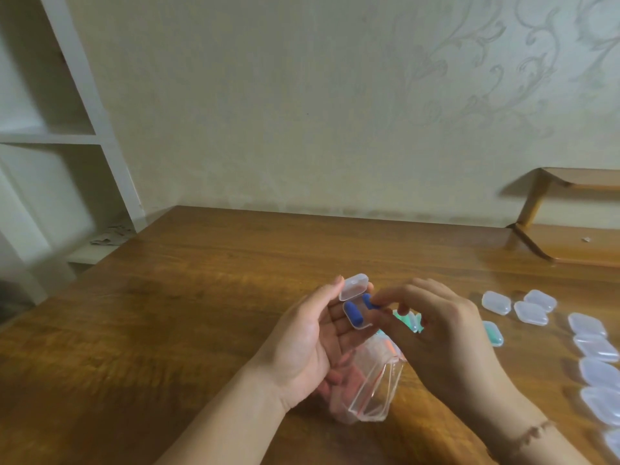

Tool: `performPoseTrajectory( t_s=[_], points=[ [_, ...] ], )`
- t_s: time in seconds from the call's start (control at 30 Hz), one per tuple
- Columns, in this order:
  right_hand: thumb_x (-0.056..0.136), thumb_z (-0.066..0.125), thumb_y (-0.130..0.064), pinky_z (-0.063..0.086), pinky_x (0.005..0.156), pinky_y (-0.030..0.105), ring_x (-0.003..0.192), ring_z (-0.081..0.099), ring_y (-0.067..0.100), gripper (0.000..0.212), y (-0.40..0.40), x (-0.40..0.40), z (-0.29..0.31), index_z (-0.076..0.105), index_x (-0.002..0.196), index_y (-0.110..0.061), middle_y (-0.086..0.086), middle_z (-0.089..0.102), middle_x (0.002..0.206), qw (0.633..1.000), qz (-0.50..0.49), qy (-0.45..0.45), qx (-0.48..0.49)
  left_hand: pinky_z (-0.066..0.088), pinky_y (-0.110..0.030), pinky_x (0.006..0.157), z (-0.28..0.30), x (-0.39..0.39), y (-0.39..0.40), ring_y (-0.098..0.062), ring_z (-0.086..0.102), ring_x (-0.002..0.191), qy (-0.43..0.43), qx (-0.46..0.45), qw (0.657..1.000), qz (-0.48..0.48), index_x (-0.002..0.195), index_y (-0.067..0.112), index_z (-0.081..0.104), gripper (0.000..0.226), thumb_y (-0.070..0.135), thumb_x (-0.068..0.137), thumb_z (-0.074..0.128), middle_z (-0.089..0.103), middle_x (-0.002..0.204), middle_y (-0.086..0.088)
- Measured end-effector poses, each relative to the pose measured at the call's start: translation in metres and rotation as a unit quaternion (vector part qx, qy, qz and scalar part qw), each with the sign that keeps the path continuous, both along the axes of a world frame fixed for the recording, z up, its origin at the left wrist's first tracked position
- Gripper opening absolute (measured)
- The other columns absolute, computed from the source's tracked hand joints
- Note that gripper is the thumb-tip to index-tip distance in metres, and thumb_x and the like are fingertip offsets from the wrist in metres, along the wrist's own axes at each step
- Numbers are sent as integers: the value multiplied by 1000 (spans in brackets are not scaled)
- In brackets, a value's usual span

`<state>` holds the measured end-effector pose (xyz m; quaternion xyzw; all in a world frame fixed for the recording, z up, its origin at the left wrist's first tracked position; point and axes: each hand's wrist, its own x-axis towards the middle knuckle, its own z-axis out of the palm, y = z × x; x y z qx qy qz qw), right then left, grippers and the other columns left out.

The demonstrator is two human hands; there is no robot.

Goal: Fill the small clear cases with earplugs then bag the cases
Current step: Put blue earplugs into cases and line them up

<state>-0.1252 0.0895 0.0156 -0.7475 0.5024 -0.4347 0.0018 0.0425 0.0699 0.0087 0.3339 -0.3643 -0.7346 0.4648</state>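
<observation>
Two blue earplugs are in play: one (353, 313) lies in the open clear case (356, 305) cradled on the left hand's (303, 340) loosely curled fingers, and the right hand (436, 333) pinches the second (370, 302) at the case's rim. It likely fits best laid parallel to the first, fully below the rim, before the hinged lid (353, 286) closes. About nine empty closed cases (496, 302) lie at right on the counter (201, 280), one green-filled case (493, 333) and a clear zip bag (375, 387) nearer.
</observation>
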Motion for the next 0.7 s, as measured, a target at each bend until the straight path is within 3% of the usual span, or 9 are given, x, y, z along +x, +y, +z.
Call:
performPoseTrajectory(
  t_s=[0.23,0.33,0.4,0.47,0.57,0.7],
  points=[
    [82,54,-48,52,59,28,81,59,6,31,-6,-2,-4,77,89,-28,-21,62,89,1000,20,13,3,59,-30,78,0,0,1,-21,70,87,22,-6,999,-22,115,6,72,43,33,83,61,71,101,-17],
    [84,62,-38,44,60,13,77,60,7,14,-4,-3,0,74,88,-31,-22,64,84,999,10,-41,26,58,-30,77,2,2,2,-22,71,88,25,-7,999,-18,113,6,72,40,26,80,64,72,102,-17],
    [85,64,-33,44,59,12,79,60,5,7,-3,-5,2,69,84,-37,-21,66,77,994,-3,-105,42,58,-31,81,3,2,2,-22,72,93,-11,-28,999,-14,114,9,71,32,12,83,62,73,106,-15],
    [85,57,-45,46,57,16,83,59,0,9,-3,-5,4,65,81,-42,-22,66,76,989,-16,-127,70,56,-34,90,5,3,2,-21,70,105,-84,-68,994,-9,119,18,67,36,-1,90,57,71,116,-8],
    [77,51,-62,45,58,17,81,58,1,21,-3,-3,4,63,78,-44,-21,64,86,987,-15,-110,115,52,-37,101,6,2,4,-14,61,122,-164,-165,973,-13,132,36,55,56,-4,92,59,61,134,9],
    [71,61,-63,47,62,15,86,57,1,22,-5,-7,3,69,76,-43,-24,57,98,982,15,-86,165,49,-29,103,2,1,6,0,49,131,-217,-288,932,-31,144,45,37,73,-5,94,55,40,151,25]
  ],
)
